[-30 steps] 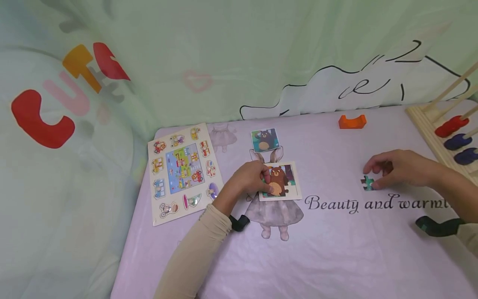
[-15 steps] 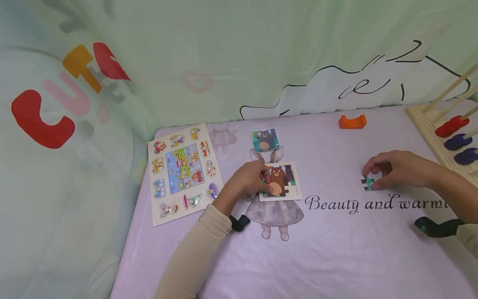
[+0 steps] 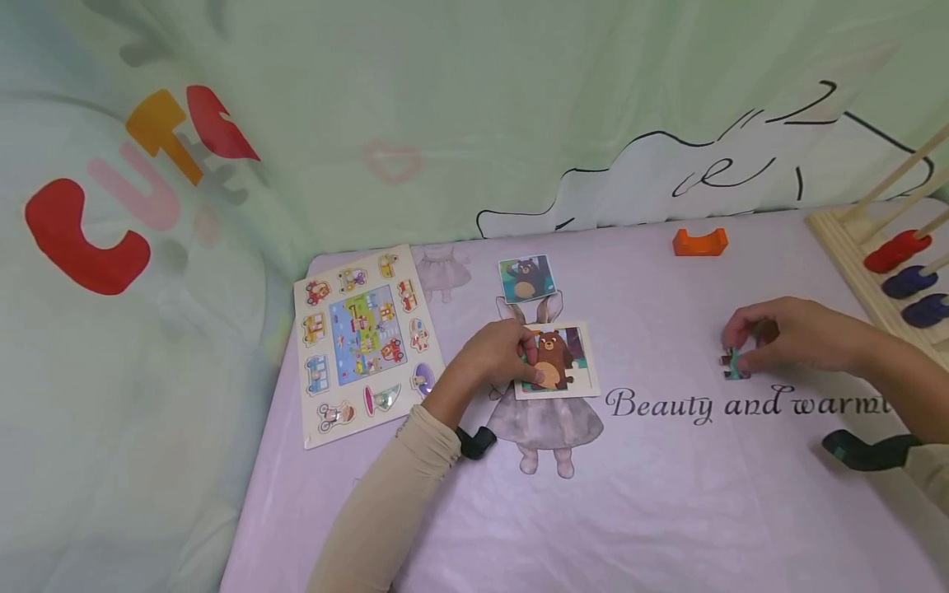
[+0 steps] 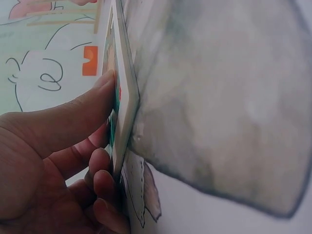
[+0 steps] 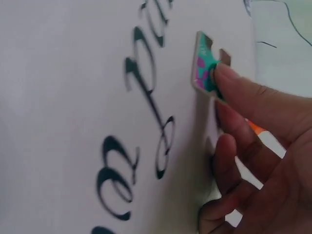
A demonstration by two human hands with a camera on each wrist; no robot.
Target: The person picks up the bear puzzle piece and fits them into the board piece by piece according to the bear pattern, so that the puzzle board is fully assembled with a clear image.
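My left hand (image 3: 504,354) holds the left side of a small framed bear puzzle (image 3: 561,359), its thumb lying on the picture. In the left wrist view the thumb presses the puzzle's face while the other fingers curl by its edge. The tray's lower right corner shows a bare gap. To the right, my right hand (image 3: 797,333) pinches a green and brown jigsaw piece (image 3: 734,365) between thumb and finger. Seen from the right wrist, the jigsaw piece (image 5: 204,73) has purple spots and stands tilted up off the cloth.
A square bear picture card (image 3: 527,277) lies just behind the puzzle. On the left is a wooden peg puzzle board (image 3: 369,333) of vehicles. An orange notched block (image 3: 700,241) sits at the back. A wooden bead frame (image 3: 853,255) with red and blue beads stands far right.
My right hand's fingers have closed in on the jigsaw piece and it has turned and tilted, shifting very slightly right. My left hand and the bear puzzle have stayed put.
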